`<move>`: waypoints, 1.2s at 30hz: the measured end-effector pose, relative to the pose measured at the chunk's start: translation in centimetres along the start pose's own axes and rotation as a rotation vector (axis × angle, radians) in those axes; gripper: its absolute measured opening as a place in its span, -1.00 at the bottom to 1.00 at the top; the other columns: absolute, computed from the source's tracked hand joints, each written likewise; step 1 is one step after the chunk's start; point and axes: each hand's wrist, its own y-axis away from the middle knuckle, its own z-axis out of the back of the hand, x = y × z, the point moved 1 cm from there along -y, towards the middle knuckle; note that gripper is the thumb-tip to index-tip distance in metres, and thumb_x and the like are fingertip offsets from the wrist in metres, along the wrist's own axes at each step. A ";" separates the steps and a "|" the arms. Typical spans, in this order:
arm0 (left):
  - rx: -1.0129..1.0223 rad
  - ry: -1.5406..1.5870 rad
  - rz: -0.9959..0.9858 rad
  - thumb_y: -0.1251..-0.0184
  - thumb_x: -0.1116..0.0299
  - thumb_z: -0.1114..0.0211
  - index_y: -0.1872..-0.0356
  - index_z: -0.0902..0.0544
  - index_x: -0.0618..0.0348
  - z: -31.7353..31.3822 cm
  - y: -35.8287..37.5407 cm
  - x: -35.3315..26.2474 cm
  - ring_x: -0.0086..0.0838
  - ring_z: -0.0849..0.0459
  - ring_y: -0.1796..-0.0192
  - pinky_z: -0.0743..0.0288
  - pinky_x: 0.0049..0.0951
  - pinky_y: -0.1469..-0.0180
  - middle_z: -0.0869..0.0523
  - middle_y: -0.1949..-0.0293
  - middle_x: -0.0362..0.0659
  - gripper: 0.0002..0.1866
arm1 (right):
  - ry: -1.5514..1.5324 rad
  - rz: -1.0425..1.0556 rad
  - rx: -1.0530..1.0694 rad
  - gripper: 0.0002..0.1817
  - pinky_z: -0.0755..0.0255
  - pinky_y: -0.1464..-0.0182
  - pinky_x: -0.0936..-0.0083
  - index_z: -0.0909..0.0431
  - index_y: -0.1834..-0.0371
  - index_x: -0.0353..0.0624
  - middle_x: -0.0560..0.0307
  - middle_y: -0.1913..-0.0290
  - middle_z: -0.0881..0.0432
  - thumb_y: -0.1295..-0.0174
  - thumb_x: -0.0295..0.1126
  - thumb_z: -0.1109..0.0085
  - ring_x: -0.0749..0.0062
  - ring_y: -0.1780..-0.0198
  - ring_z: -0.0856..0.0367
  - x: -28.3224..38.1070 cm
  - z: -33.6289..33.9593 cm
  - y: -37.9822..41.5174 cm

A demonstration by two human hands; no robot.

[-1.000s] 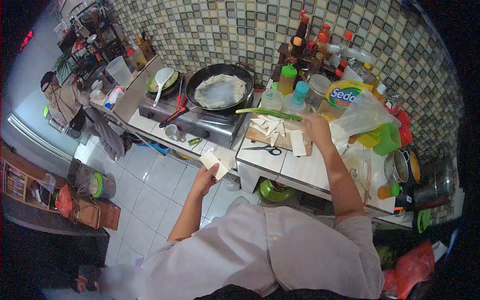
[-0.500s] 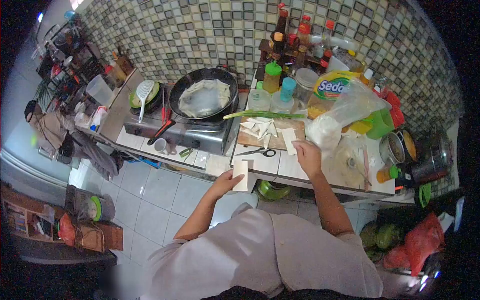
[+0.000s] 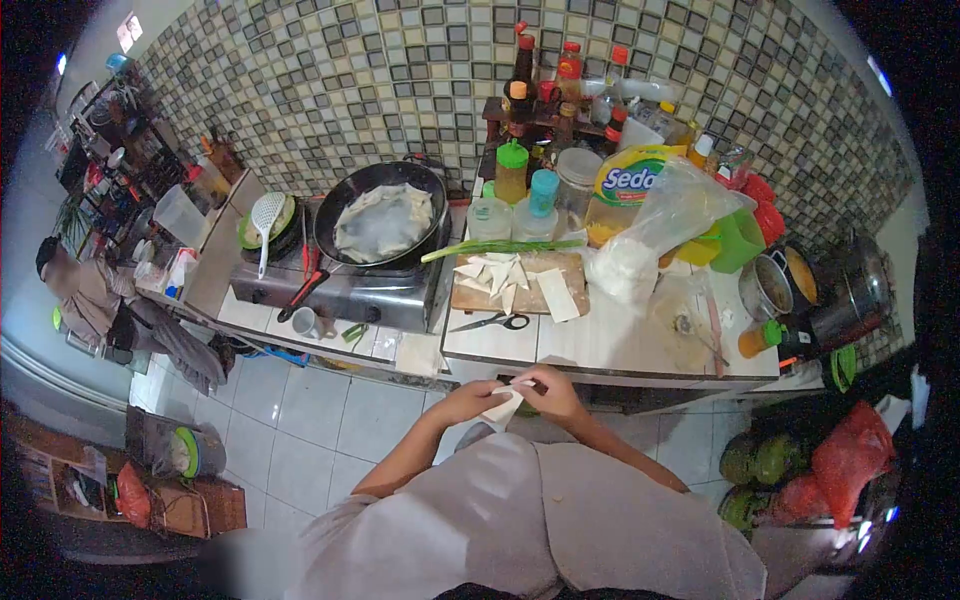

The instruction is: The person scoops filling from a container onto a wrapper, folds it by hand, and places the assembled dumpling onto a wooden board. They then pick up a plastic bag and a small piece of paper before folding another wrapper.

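In front of my body, past the counter's edge, my left hand point(image 3: 470, 402) grips a pale flat dough strip point(image 3: 505, 411). The fingers of my right hand point(image 3: 550, 392) pinch the same piece at its upper end, and part of it is hidden by my fingers. Another pale strip point(image 3: 557, 296) lies at the right side of the wooden cutting board point(image 3: 574, 268), beside a heap of small dough triangles point(image 3: 497, 274). Black-handled scissors point(image 3: 514, 322) rest just in front of the board. A green leafy stalk point(image 3: 500, 247) lies along the board's back edge.
Left of the board, a black pan point(image 3: 328, 203) with pale folded pieces around its inside stands on the stove point(image 3: 390, 297). A white cup point(image 3: 307, 322) sits at the front. Bottles point(image 3: 520, 70), jars and a plastic bag point(image 3: 625, 268) crowd the back. Another person point(image 3: 100, 290) is at far left.
My right hand has left the strip on the board and come down to my left hand. Both now hold one dough strip close to my body. The camera view has shifted slightly.
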 end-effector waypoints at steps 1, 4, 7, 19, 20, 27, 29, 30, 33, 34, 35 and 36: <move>0.009 0.174 0.105 -0.38 0.17 -0.16 -0.15 -0.48 0.16 -0.3 0.5 -0.5 -0.60 -0.53 0.15 -0.48 -0.57 0.15 -0.61 0.15 -0.23 -0.59 | 0.043 0.026 0.031 -0.79 -0.47 0.18 0.49 -0.63 0.22 -0.21 0.05 0.25 -0.67 -0.14 -0.33 -0.26 0.33 0.23 -0.64 1.0 0.1 0.1; 0.028 0.325 0.177 -0.40 0.19 -0.14 -0.14 -0.50 0.16 -0.9 1.0 -0.8 -0.63 -0.53 0.15 -0.46 -0.60 0.17 -0.61 0.15 -0.27 -0.62 | 0.102 0.083 0.080 -0.78 -0.47 0.17 0.50 -0.63 0.22 -0.20 0.04 0.30 -0.67 -0.14 -0.30 -0.26 0.38 0.24 -0.64 1.9 0.2 0.4; 0.026 0.273 0.123 -0.41 0.20 -0.13 -0.13 -0.51 0.13 -1.0 1.2 0.2 -0.63 -0.54 0.16 -0.45 -0.61 0.19 -0.62 0.16 -0.31 -0.64 | 0.026 -0.027 0.207 -0.76 -0.47 0.15 0.49 -0.62 0.21 -0.23 0.05 0.28 -0.67 -0.14 -0.31 -0.26 0.42 0.24 -0.63 1.6 0.3 0.6; -0.309 0.432 0.199 -0.41 0.21 -0.12 0.02 -0.56 0.11 -3.5 1.2 -1.6 -0.78 -0.45 0.40 -0.34 -0.69 0.40 -0.60 0.35 -0.42 -0.74 | 0.751 0.044 -0.151 -0.52 -0.40 -0.12 0.21 -0.44 -0.18 -0.14 -0.05 -0.26 -0.39 -0.11 -0.48 -0.04 0.13 -0.15 -0.50 -2.4 16.4 -12.0; -0.325 0.386 0.213 -0.41 0.17 -0.13 -0.02 -0.54 0.10 -3.7 1.3 -1.9 -0.76 -0.46 0.38 -0.35 -0.67 0.38 -0.59 0.32 -0.42 -0.70 | 0.946 -0.202 0.051 -0.51 -0.41 -0.12 0.22 -0.43 -0.18 -0.15 -0.05 -0.30 -0.35 -0.09 -0.45 -0.06 0.17 -0.17 -0.49 -2.1 16.8 -12.4; -0.419 0.448 0.236 -0.41 0.18 -0.14 -0.09 -0.49 0.10 -6.6 0.4 -3.1 -0.70 -0.53 0.29 -0.44 -0.62 0.26 -0.63 0.23 -0.37 -0.66 | 1.118 -0.271 0.185 -0.72 -0.53 0.05 0.24 -0.65 0.15 -0.18 -0.06 0.05 -0.65 -0.09 -0.41 -0.06 0.12 0.06 -0.66 -0.3 18.4 -16.1; -0.465 0.503 0.229 -0.41 0.18 -0.14 -0.07 -0.50 0.10 -7.9 0.0 -4.4 -0.74 -0.51 0.34 -0.41 -0.66 0.32 -0.61 0.27 -0.39 -0.68 | 1.127 -0.138 -0.026 -0.77 -0.55 0.12 0.25 -0.70 0.27 -0.16 -0.03 0.21 -0.70 -0.13 -0.43 -0.03 0.10 0.13 -0.68 -0.6 18.3 -18.6; -0.498 0.554 0.209 -0.41 0.19 -0.14 -0.05 -0.51 0.10 -8.2 -0.3 -5.0 -0.78 -0.49 0.38 -0.37 -0.70 0.38 -0.59 0.31 -0.41 -0.69 | 1.123 -0.120 -0.019 -0.77 -0.55 0.12 0.25 -0.70 0.27 -0.16 -0.03 0.21 -0.70 -0.13 -0.43 -0.03 0.10 0.13 -0.68 -1.4 18.0 -19.8; -0.522 0.537 0.240 -0.40 0.19 -0.14 -0.07 -0.52 0.12 -9.0 -0.3 -4.9 -0.69 -0.55 0.29 -0.45 -0.61 0.25 -0.63 0.23 -0.35 -0.67 | 1.154 -0.138 0.013 -0.79 -0.57 0.20 0.29 -0.66 0.26 -0.22 -0.12 0.20 -0.68 -0.12 -0.47 -0.03 0.10 0.17 -0.69 -4.2 17.1 -23.1; -0.542 0.541 0.229 -0.40 0.19 -0.14 -0.07 -0.52 0.12 -9.2 -0.4 -4.9 -0.69 -0.55 0.29 -0.45 -0.61 0.25 -0.63 0.23 -0.35 -0.67 | 1.098 -0.147 -0.035 -0.80 -0.56 0.19 0.26 -0.66 0.28 -0.21 -0.13 0.22 -0.68 -0.10 -0.46 -0.04 0.08 0.16 -0.68 -4.8 17.1 -23.5; -0.563 0.562 0.215 -0.40 0.19 -0.15 -0.07 -0.52 0.13 -9.5 -0.4 -4.7 -0.69 -0.55 0.28 -0.46 -0.60 0.25 -0.64 0.22 -0.34 -0.67 | 1.042 -0.160 -0.077 -0.81 -0.55 0.17 0.23 -0.66 0.31 -0.19 -0.13 0.25 -0.68 -0.09 -0.46 -0.05 0.06 0.16 -0.68 -5.4 17.2 -23.8; -0.580 0.587 0.206 -0.40 0.20 -0.15 -0.07 -0.52 0.14 -10.1 -0.4 -4.4 -0.69 -0.55 0.28 -0.46 -0.60 0.25 -0.64 0.22 -0.34 -0.67 | 1.046 -0.148 -0.064 -0.81 -0.55 0.17 0.23 -0.66 0.31 -0.19 -0.13 0.25 -0.68 -0.09 -0.46 -0.05 0.06 0.16 -0.68 -5.5 17.6 -23.9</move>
